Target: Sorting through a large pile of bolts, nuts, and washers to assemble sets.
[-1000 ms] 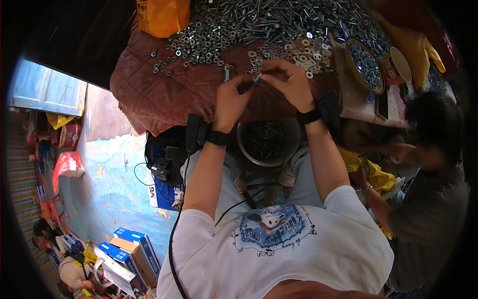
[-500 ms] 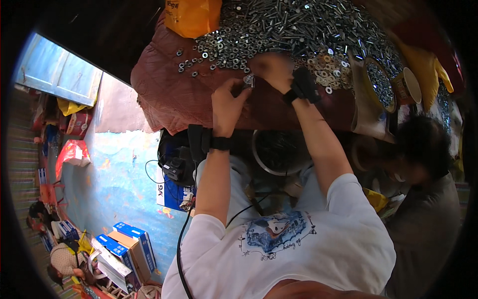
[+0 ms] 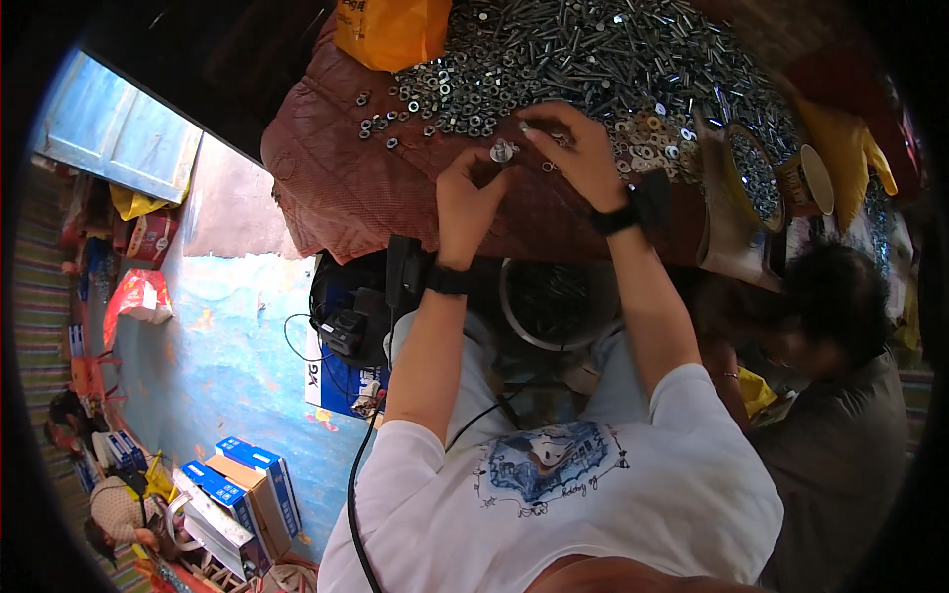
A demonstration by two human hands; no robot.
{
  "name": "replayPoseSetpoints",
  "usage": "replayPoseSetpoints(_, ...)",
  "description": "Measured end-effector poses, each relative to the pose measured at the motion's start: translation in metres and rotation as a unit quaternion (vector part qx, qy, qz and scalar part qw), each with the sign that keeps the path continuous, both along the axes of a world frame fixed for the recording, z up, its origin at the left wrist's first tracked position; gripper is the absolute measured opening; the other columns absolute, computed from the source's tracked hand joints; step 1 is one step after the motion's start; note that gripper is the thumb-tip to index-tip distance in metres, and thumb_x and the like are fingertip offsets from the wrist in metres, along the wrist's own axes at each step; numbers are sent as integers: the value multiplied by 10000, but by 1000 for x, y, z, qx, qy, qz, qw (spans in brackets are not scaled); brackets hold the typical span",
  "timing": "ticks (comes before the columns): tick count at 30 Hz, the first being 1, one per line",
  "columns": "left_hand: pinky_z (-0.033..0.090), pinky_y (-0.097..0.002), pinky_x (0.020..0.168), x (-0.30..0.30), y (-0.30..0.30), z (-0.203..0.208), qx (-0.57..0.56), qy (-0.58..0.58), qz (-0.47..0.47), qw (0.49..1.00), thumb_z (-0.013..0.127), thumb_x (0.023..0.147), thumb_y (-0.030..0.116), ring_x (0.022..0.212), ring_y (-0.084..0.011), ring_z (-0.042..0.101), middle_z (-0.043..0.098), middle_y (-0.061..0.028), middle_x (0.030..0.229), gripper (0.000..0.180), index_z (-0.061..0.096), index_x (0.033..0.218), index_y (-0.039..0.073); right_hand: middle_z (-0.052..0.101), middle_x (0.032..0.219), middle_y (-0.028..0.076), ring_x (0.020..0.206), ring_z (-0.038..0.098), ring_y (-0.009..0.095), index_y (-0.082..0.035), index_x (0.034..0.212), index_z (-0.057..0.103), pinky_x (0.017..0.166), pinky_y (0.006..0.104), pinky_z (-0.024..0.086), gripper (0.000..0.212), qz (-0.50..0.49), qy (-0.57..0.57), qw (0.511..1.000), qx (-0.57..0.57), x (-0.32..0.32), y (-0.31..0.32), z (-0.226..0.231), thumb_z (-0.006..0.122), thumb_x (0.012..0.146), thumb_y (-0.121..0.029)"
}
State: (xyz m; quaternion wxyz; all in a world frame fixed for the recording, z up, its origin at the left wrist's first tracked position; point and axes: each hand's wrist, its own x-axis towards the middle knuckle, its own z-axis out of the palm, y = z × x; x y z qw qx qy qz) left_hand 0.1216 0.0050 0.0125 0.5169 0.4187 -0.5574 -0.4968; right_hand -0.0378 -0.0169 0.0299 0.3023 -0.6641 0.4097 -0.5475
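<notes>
My left hand [image 3: 471,198] is closed, its thumb and fingers pinching a bolt [image 3: 502,151] that seems to have a washer on it. Beside it on the right, my right hand [image 3: 578,153] grips a small shiny metal piece [image 3: 524,126] between thumb and fingertip; it looks like a nut, but is too small to be sure. Both hands are over a dark red quilted cloth [image 3: 376,188]. Just beyond them lie loose nuts [image 3: 474,104], and a patch of flat washers [image 3: 652,140] is right of my right hand. A large heap of bolts [image 3: 603,59] spreads behind.
An orange bag [image 3: 395,35] stands at the back left. To the right are an open container [image 3: 727,222] of small metal parts and a paper cup [image 3: 813,180]. Below the table edge sits a round bucket [image 3: 554,306]. Another person [image 3: 840,415] is close at my right.
My right hand has drawn back from the nuts and turned, now showing a small metal piece in its fingertips. My left hand has shifted slightly right with the bolt.
</notes>
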Motion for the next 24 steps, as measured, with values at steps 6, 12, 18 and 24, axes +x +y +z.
replayPoseSetpoints(6,474,-220,688,-20,2,-13,7,38,-56,998,646,762,-3,777,-90,602,646,-56,827,129,592,877,-24,539,963,106,844,558,243,-79,1056,617,682,279,461,265,-17,190,980,-65,-16,43,10,580,798,-30)
replayPoseSetpoints(12,465,-216,656,-37,9,-8,3,38,-68,997,648,760,12,749,-82,602,650,-50,793,124,592,864,-26,532,943,123,838,546,276,-76,1043,619,676,332,468,268,-102,182,972,-107,-31,60,15,594,781,-23)
replayPoseSetpoints(18,465,-218,632,-46,10,-8,4,2,-73,997,650,757,14,729,-89,609,651,-61,776,117,594,850,-31,538,905,120,839,542,284,-66,1052,606,664,327,479,306,-110,216,963,-116,-45,70,14,583,756,6)
replayPoseSetpoints(24,471,-228,642,-55,10,-9,20,-6,-89,996,672,738,25,734,-99,616,658,-72,793,156,606,869,-28,562,911,97,841,574,244,-58,1049,607,693,297,474,282,-108,68,992,-5,-54,76,21,593,770,-14)
